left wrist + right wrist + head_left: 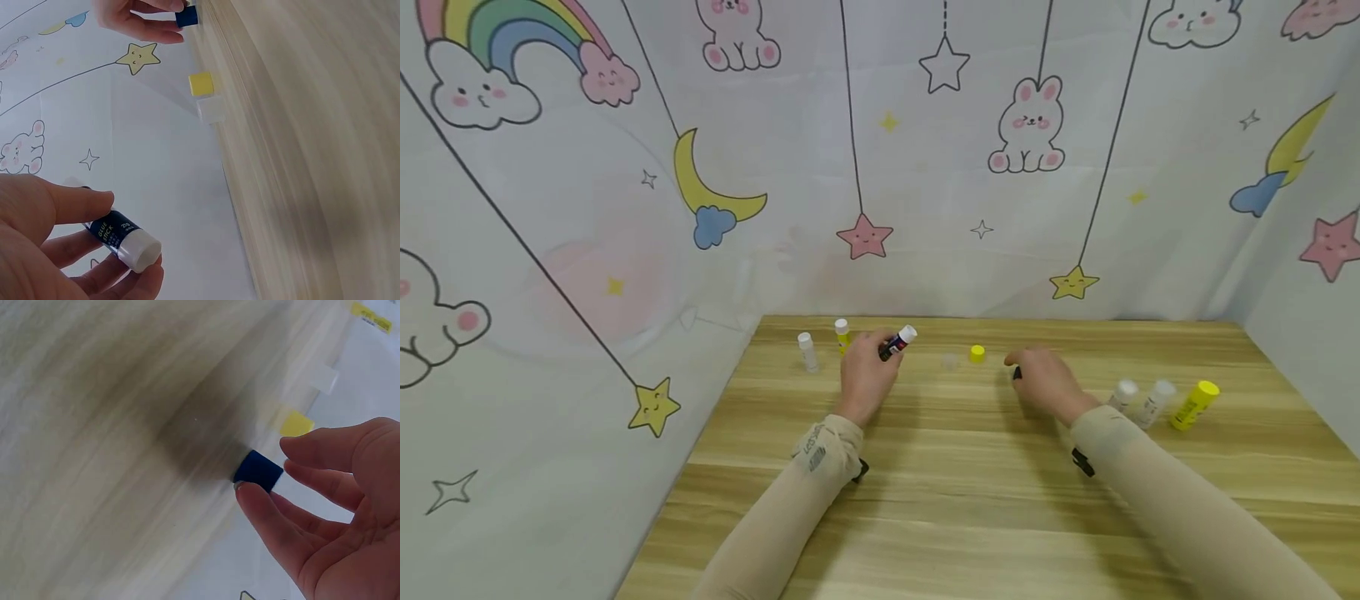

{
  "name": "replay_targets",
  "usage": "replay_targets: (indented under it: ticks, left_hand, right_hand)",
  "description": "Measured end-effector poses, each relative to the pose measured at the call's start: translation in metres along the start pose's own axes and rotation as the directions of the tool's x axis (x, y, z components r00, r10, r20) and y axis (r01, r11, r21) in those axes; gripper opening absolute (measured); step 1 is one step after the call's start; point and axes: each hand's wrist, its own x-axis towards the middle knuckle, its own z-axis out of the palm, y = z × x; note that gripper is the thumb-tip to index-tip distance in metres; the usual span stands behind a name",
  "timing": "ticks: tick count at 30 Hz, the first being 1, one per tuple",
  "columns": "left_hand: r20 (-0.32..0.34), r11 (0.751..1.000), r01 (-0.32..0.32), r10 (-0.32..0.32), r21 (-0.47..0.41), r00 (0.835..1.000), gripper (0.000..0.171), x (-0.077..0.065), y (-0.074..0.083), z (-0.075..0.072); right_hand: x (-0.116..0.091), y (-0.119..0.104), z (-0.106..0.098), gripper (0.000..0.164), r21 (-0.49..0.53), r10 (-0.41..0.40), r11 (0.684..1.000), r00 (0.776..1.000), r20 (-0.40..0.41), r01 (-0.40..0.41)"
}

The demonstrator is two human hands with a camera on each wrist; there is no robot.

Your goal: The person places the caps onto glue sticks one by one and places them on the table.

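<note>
In the left hand [867, 375] is a dark blue glue stick [112, 230] with a white end, tilted, held between the thumb and curled fingers above the table. Its other end is partly hidden behind the thumb. The right hand [1047, 382] is low over the wooden table [955, 500], its fingertips around a small dark blue cap [258, 470]; a thumb tip presses one corner and another finger meets the opposite side. Beside that cap are a yellow cap [977, 354] and a clear cap [950, 361], in a loose row.
At the left stand a white glue stick [807, 352] and a yellow glue stick [842, 332] with a white top. On the right, near the forearm, are a white tube [1123, 393], a translucent tube [1157, 400] and a yellow tube [1195, 406]. A printed curtain [925, 167] hangs behind the table.
</note>
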Motion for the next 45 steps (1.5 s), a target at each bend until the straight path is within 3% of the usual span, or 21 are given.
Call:
replay_targets:
  ticks: [10,28,45]
  left_hand:
    - [0.000,0.999,-0.036,0.036,0.000,0.999,0.030,-0.005,0.006,-0.002]
    - [-0.004,0.993,-0.107,0.107,0.040,0.994,0.027,-0.009,0.015,-0.007]
    - [0.007,0.990,-0.134,0.134,0.052,0.991,0.028,-0.011,0.022,-0.007]
  right_hand:
    - [-0.003,0.005,0.009,0.023,0.013,0.000,1.000,1.000,-0.027,0.000]
    - [0.003,-0.019,-0.004,0.025,0.094,0.019,0.995,1.000,-0.013,-0.017]
    - [0.002,-0.034,-0.012,0.024,0.134,0.007,0.991,0.996,-0.091,0.005]
